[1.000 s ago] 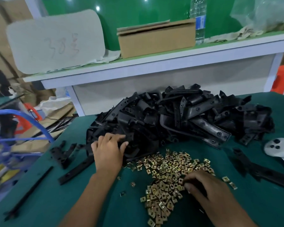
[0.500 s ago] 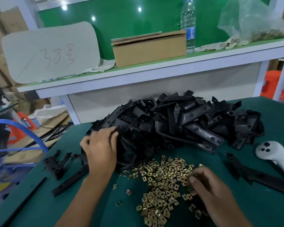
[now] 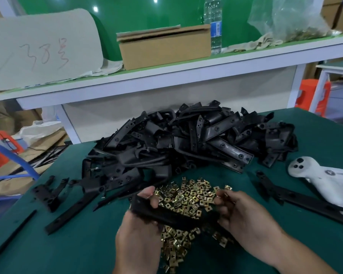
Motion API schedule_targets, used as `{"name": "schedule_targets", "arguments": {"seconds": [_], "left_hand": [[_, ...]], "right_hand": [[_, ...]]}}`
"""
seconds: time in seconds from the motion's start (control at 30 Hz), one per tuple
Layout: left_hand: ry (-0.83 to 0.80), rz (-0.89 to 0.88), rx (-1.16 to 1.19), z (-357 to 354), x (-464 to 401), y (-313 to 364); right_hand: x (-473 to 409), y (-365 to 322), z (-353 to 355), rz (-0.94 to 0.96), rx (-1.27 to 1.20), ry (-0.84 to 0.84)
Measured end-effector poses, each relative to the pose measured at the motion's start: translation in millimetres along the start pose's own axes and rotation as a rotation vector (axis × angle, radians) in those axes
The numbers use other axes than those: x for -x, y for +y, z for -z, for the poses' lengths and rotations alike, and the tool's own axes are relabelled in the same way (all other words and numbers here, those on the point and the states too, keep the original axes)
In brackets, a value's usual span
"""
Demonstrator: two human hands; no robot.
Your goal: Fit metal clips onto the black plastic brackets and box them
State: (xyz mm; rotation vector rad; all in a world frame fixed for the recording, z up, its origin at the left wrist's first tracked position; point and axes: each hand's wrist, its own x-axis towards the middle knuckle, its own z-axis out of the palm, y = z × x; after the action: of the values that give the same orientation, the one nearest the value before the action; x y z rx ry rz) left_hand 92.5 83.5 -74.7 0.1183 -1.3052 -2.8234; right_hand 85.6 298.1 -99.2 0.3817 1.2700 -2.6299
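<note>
I hold one black bracket (image 3: 162, 214) in my left hand (image 3: 141, 230). My thumb is curled over its top end and my fingers are under it. The bracket lies flat and long, just above the pile of gold clips (image 3: 186, 202), and its far end points at my right hand (image 3: 244, 216). My right hand is close to that end. Its fingertips (image 3: 219, 195) are pinched together over the clips, but I cannot tell if a clip is between them.

The clips are spread on the green table (image 3: 77, 244) right under my hands and go on toward me. Behind them is the big heap of black brackets (image 3: 186, 143), close to the clips. There is bare green mat near me on the left and on the right. A few loose black pieces (image 3: 50, 192) lie to the left, near the table edge. A long black strip (image 3: 297, 198) lies to the right, and a white controller (image 3: 313, 175) is just past it. The table's far edge runs behind the heap, under a white shelf (image 3: 166, 76). A cardboard box (image 3: 164, 46) sits on that shelf, well apart from my hands.
</note>
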Motion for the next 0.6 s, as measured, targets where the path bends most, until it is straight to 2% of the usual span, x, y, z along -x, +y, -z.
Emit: {"name": "schedule_targets", "arguments": {"seconds": [0.1, 0.17, 0.2, 0.3, 0.37, 0.43, 0.5, 0.57, 0.6], "left_hand": [[-0.150, 0.104, 0.084, 10.3, 0.0, 0.5], [-0.274, 0.184, 0.032, 14.2, -5.2, 2.5], [-0.348, 0.202, -0.081, 16.7, -7.3, 2.3], [-0.587, 0.194, -0.632, 16.9, -2.4, -10.7], [-0.605, 0.269, -0.648, 6.2, 13.4, -27.2], [-0.597, 0.339, -0.493, 3.4, 32.7, -36.1], [-0.452, 0.289, -0.444, 8.6, 38.7, -40.4], [-0.576, 0.185, -0.474, 17.6, 33.1, -45.6], [-0.615, 0.201, -0.523, 16.0, 27.8, -42.7]], "right_hand": [[0.6, -4.3, -0.4, 0.025, 0.000, -0.003], [0.0, -8.4, 0.9, 0.030, -0.054, 0.015], [0.5, -10.8, 1.6, 0.030, -0.072, 0.028], [0.9, -11.4, -0.1, 0.004, -0.146, 0.050], [2.8, -7.6, -4.7, -0.016, -0.208, 0.022], [5.1, -6.0, -11.7, -0.038, -0.223, -0.006], [12.5, -6.9, -11.5, -0.037, -0.222, -0.072], [16.4, -3.8, 4.0, -0.002, -0.145, -0.029], [22.7, -7.8, 5.1, 0.005, -0.171, 0.033]]}}
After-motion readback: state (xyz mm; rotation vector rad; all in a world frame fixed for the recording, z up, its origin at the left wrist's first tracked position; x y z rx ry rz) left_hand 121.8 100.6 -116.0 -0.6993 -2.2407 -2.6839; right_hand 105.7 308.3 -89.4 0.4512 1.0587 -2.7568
